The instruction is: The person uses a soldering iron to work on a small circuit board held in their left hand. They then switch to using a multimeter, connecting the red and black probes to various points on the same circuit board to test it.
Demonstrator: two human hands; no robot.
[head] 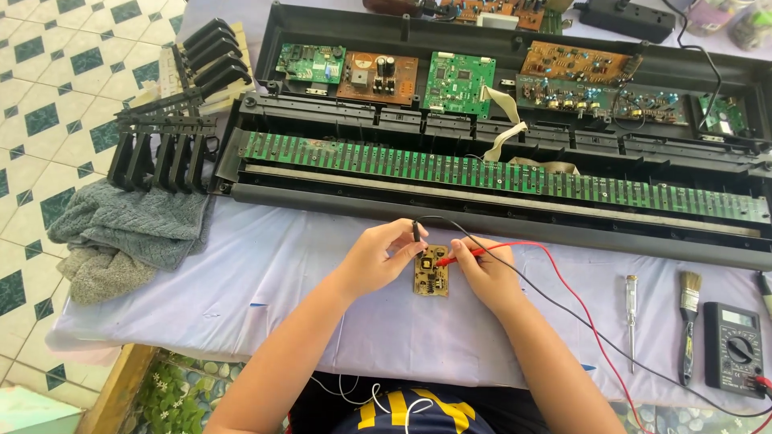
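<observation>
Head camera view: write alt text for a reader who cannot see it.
Two hands press meter probes onto a small circuit board: left hand the black probe, right hand the red probe. An opened electronic keyboard lies behind.

Your left hand (pixel 378 257) pinches the black probe (pixel 416 233) upright, its tip on the small tan circuit board (pixel 431 271) lying on the pale cloth (pixel 265 281). Your right hand (pixel 486 273) holds the red probe (pixel 458 257) almost flat, its tip on the same board. Both leads run right to the black multimeter (pixel 736 347), beside a brush (pixel 688 321) and screwdriver (pixel 631 309). The opened keyboard case (pixel 498 213) lies just beyond.
</observation>
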